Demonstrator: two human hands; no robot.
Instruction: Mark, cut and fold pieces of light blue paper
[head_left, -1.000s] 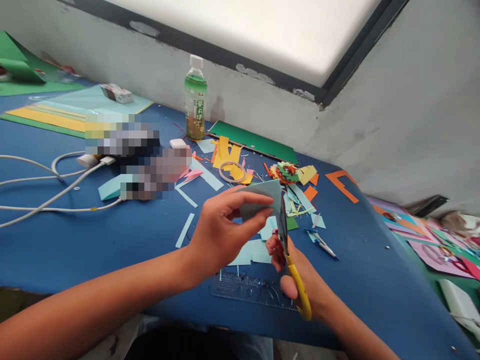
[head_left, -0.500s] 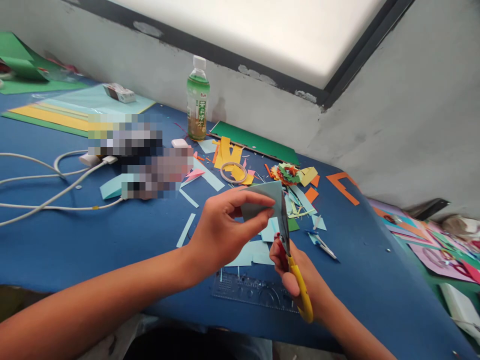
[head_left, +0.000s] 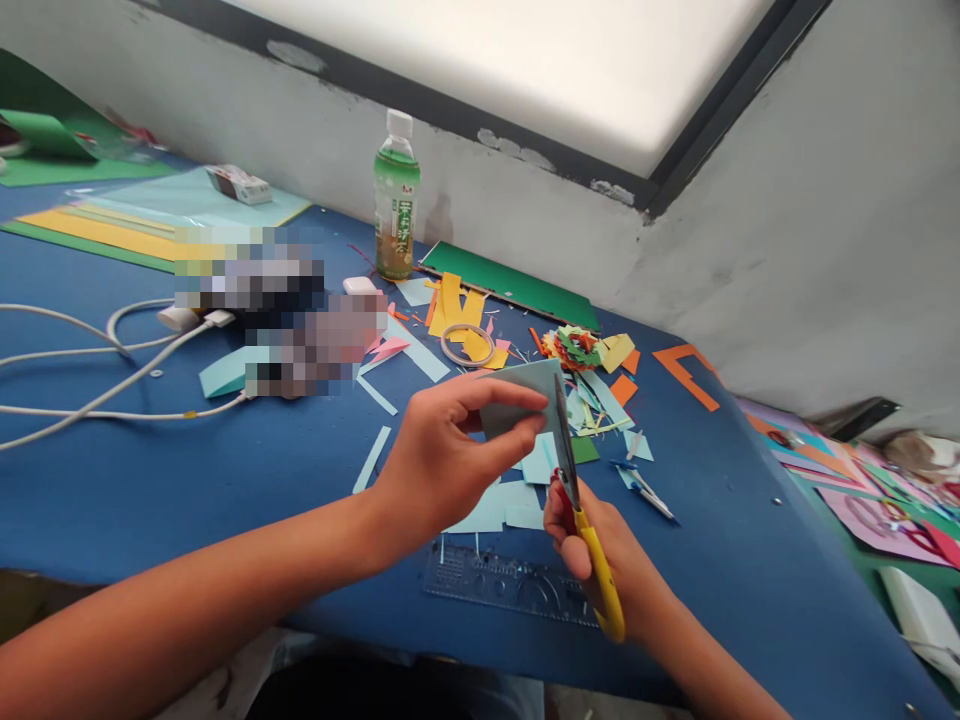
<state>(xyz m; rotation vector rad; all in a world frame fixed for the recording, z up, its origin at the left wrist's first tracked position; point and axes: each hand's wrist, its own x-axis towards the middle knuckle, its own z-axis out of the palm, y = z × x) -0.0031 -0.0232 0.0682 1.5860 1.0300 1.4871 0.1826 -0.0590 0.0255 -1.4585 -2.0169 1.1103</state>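
Note:
My left hand [head_left: 465, 440] pinches a light blue piece of paper [head_left: 517, 390] between thumb and fingers, above the table. My right hand [head_left: 592, 550] is closed around the yellow and red handles of a pair of scissors [head_left: 600, 575]. The blades point up and lie along the paper's right edge. Below the hands are several light blue paper pieces [head_left: 487, 508] and a clear plastic ruler [head_left: 502, 580] with cut-out shapes. A blue and white compass-like tool [head_left: 646, 490] lies to the right of my right hand.
A bottle of green tea [head_left: 396, 200] stands by the wall. Paper scraps [head_left: 450, 305], a tape ring [head_left: 466, 345] and a rosette of coloured paper [head_left: 574, 348] lie behind my hands. White cables [head_left: 112, 410] cross the blue table [head_left: 225, 490] at left. An orange paper strip frame [head_left: 686, 375] lies right.
The scissors have shifted slightly left, and their blades look closer together along the paper's edge. The left hand and paper have barely moved.

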